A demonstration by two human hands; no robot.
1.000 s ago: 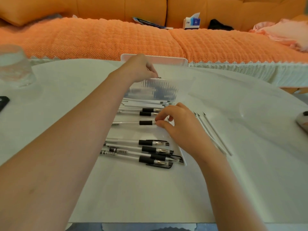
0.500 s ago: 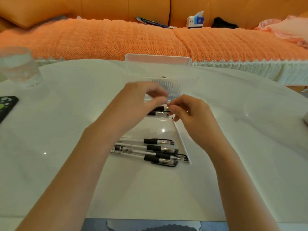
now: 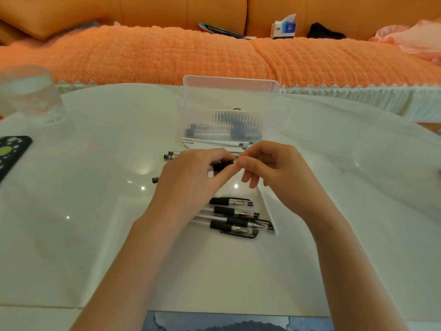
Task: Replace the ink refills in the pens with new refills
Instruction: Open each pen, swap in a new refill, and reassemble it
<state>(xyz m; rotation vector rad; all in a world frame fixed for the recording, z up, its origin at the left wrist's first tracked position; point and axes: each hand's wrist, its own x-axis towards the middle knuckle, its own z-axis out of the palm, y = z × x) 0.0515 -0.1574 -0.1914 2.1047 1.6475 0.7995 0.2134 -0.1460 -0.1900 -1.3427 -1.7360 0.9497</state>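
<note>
Nearest on the white bench [image 3: 95, 235], a cluster of capped pens [image 3: 236, 218] lies side by side. Just beyond them, both hands hold one pen [image 3: 223, 165]: the left grip [image 3: 191, 177] is wrapped round its clear barrel, and the right grip [image 3: 274, 173] is pinching the end next to the black rubber sleeve. Past the hands lie two loose pens [image 3: 171, 155] and a row of white refills [image 3: 214, 143] against a clear plastic box [image 3: 231, 80] holding more pens, with a phone [image 3: 9, 151] and a glass [image 3: 31, 94] far left and an orange sofa [image 3: 167, 56] behind.
</note>
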